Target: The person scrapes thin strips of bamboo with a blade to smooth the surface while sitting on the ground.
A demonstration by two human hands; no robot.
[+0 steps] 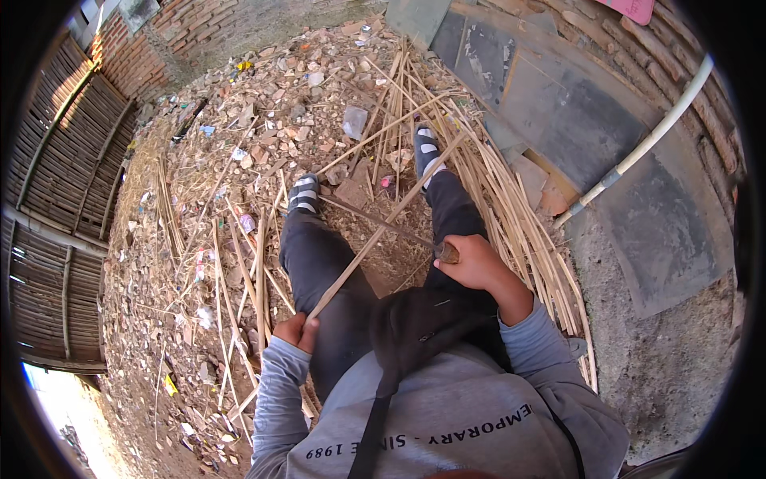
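My left hand [297, 331] is closed around the near end of a long, pale bamboo strip [351, 270]. The strip slants up and away to the right, past my right foot. In my closed right hand [477, 263] is the wooden handle of a long knife [415, 235], its end showing by the thumb. Its narrow dark blade points left toward my left foot and crosses the strip between my knees. Whether blade and strip touch there, I cannot tell.
Many bamboo strips [511, 215] lie along my right leg; several more [259, 279] lie at my left. Rubble and litter [287, 112] cover the ground. Dark panels [558, 120] and a pale pipe [646, 144] lean at the right. A bamboo fence [64, 152] stands at the left.
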